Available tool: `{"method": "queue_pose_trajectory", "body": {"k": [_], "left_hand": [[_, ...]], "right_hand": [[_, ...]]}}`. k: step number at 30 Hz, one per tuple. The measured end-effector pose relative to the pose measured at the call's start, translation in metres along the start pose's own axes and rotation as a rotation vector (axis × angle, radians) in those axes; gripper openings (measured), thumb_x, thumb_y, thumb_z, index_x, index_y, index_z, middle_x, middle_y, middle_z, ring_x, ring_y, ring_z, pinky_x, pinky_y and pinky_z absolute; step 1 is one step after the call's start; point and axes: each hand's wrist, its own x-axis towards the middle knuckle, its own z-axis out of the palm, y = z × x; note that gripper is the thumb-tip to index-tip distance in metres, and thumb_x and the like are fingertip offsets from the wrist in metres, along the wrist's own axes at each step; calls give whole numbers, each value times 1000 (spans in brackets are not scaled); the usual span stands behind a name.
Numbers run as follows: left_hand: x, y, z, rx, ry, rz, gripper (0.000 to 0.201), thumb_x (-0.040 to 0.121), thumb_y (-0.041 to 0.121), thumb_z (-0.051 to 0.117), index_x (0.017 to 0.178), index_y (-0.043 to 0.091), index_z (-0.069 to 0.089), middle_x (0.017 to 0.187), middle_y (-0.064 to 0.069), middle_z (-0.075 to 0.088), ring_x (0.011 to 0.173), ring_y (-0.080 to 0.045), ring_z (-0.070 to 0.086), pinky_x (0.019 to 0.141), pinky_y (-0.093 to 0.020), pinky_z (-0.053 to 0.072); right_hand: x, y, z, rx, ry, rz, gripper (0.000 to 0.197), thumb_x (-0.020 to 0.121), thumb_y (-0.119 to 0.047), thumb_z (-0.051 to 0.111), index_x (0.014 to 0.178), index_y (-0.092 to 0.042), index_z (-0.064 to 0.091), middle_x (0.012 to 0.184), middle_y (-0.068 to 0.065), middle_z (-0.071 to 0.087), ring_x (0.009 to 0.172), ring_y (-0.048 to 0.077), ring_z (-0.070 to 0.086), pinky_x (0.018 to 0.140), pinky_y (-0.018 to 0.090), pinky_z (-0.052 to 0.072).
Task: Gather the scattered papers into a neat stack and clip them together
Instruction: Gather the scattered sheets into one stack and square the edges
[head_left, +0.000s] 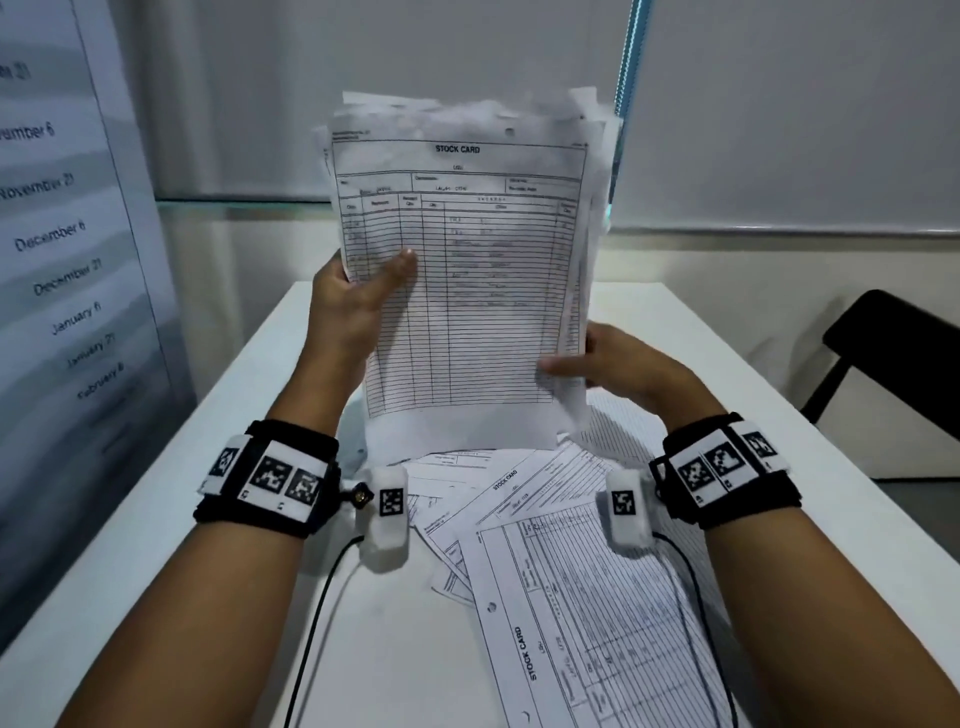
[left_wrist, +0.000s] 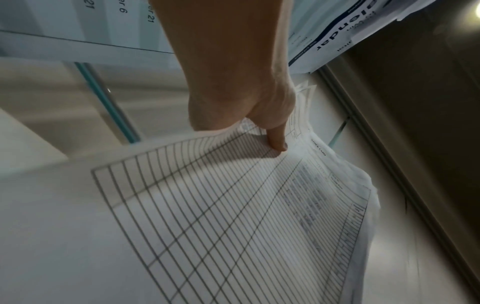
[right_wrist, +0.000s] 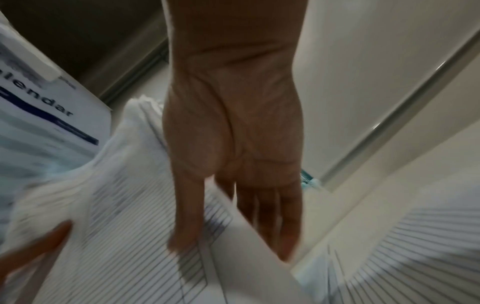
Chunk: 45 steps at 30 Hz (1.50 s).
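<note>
Loose papers (head_left: 597, 597) on table (head_left: 249, 395); both hands' fingers grip upright stack (head_left: 462, 270).

From my seat the stack of papers (head_left: 467, 270) at frame centre reads as thin matt white paper printed with black ruled grids, its top edges ragged and soft, and the loose sheets (head_left: 587, 597) at lower right look like the same stock (one shows a punched hole). The table (head_left: 244, 395) under them seems a smooth, matt white surface, while the calendar poster (head_left: 67, 249) at upper left has a faint sheen. I see black cloth wrist bands (head_left: 270, 483) with white printed marker patches, and a matt black chair (head_left: 893, 353) at right.
</note>
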Motion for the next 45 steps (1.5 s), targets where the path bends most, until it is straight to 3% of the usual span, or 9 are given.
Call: {"method": "queue_pose_trajectory", "body": {"k": [4,8,15,23,27,31,34,39,45], "left_hand": [[3,2,-6,-50,14,18,41,90,18,78,127,5,67,118,-8,76,110,-24,73,93,-38,60],[14,12,-22,-184,93,8,36,90,11,75,124,2,68,114,-10,76,110,-30,72,101,-51,56],[20,27,-44,-312,168,-20,40,95,12,70,132,-2,63,120,-16,74,112,-34,71,95,-54,58],[18,34,-39,-320,164,-5,40,92,15,75,128,-1,66,119,-16,75,111,-32,73,95,-56,58],[20,36,-42,-305,175,10,37,92,13,74,126,1,67,116,-14,76,110,-31,73,96,-56,58],[18,36,-41,-293,158,9,38,93,10,73,128,-2,66,119,-16,74,110,-33,73,95,-56,58],[14,40,-34,-262,120,30,39,93,9,72,130,-1,65,121,-14,74,112,-30,72,99,-52,57],[1,61,-17,-176,38,93,42,90,6,75,130,-1,63,113,-8,77,109,-26,74,92,-38,60],[-13,84,-4,-85,-3,217,28,91,23,76,116,15,64,104,7,78,106,-14,74,94,-32,58]], "right_hand": [[-7,15,-3,-263,-209,123,24,90,-25,74,107,-8,73,103,8,77,99,25,72,87,38,57],[-19,2,-8,-150,-195,34,14,92,-13,70,102,-4,71,90,7,75,77,16,67,74,36,51],[-44,-14,-4,153,-133,-124,16,100,-17,58,103,-9,71,100,5,74,86,24,67,70,29,53],[-48,-35,15,2,260,-254,20,94,-5,54,112,-8,62,83,6,68,56,27,68,53,39,53],[-52,-34,9,73,133,-253,24,98,4,50,118,-2,62,90,16,74,75,31,75,69,41,61],[-57,-28,-12,71,-89,-142,31,102,4,49,122,-13,64,105,4,78,103,23,74,96,38,58],[-50,-33,-34,0,43,-143,52,93,8,48,136,-18,58,125,0,71,122,16,63,109,46,46],[-40,-79,-21,268,193,-284,71,89,-52,59,151,-27,36,137,-8,61,126,10,59,110,38,40],[-29,-103,17,324,492,-476,40,84,-48,71,110,-18,66,99,-9,75,98,11,70,90,36,58]]}}
